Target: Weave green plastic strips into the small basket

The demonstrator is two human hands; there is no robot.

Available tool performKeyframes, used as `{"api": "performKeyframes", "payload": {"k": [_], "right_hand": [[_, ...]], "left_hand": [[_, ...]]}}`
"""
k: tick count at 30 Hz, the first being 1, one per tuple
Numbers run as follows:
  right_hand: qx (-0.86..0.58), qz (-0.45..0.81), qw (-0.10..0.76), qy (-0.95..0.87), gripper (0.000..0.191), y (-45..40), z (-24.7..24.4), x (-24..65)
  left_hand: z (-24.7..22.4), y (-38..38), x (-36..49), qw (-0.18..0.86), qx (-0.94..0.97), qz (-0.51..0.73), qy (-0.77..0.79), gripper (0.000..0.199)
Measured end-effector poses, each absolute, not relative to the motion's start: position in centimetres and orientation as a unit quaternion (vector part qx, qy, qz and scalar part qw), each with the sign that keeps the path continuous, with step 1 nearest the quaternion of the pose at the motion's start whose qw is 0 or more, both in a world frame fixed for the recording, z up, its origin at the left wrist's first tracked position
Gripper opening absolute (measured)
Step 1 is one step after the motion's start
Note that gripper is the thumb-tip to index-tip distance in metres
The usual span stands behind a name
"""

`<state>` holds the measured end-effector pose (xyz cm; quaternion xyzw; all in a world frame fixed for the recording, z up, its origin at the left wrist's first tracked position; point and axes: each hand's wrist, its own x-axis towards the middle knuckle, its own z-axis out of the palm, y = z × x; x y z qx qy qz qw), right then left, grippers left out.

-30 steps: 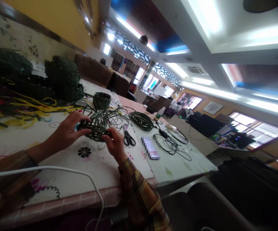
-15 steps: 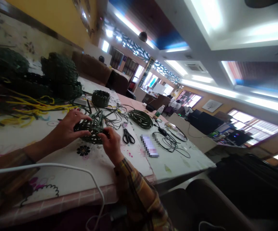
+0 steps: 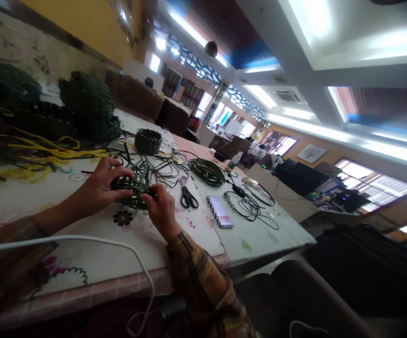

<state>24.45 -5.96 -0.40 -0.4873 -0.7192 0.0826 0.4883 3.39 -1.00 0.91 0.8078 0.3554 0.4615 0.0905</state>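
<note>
Between my hands is a dark green woven basket (image 3: 133, 190), with loose strip ends sticking out at its top. My left hand (image 3: 106, 180) grips its left side, thumb in front and fingers over the upper part. At the right side, my right hand (image 3: 160, 203) pinches the weave near the rim with thumb and forefinger. Behind it stands a small round woven basket (image 3: 148, 142). Loose dark green strips (image 3: 166, 171) lie just past my right hand. Black-handled scissors (image 3: 188, 197) rest on the table to the right.
A coil of green strip (image 3: 207, 172), a phone (image 3: 219, 211) and black cables (image 3: 247, 206) lie to the right, near a bottle (image 3: 234, 161). Yellow strips (image 3: 51, 152) and stacked woven baskets (image 3: 87, 105) crowd the left. A white cable (image 3: 94, 239) crosses in front of me.
My right hand has shifted slightly left and down along the basket's edge. The basket seems tilted a little differently; my left hand keeps its hold.
</note>
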Motion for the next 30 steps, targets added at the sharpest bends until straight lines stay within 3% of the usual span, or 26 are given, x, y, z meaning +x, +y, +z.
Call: {"api": "performKeyframes", "payload": {"k": [3, 8, 13, 22, 30], "right_hand": [[-0.474, 0.113, 0.496, -0.718, 0.041, -6.0, -0.2, 24.4], [-0.447, 0.072, 0.492, -0.744, 0.021, -5.9, -0.5, 24.1], [-0.462, 0.085, 0.504, -0.725, 0.017, -6.2, -0.8, 23.8], [-0.441, 0.14, 0.56, -0.688, 0.024, -5.3, -0.3, 25.1], [-0.456, 0.155, 0.534, -0.695, 0.038, -5.1, -0.3, 25.2]], "left_hand": [[0.9, -1.0, 3.5, 0.091, 0.808, 0.46, 0.357, 0.041], [1.1, -1.5, 4.0, 0.069, 0.808, 0.465, 0.355, 0.037], [0.9, -1.9, 4.2, 0.045, 0.816, 0.464, 0.341, 0.038], [0.6, -0.7, 3.1, 0.041, 0.809, 0.476, 0.343, 0.063], [0.5, -0.8, 3.1, 0.058, 0.81, 0.466, 0.35, 0.062]]}}
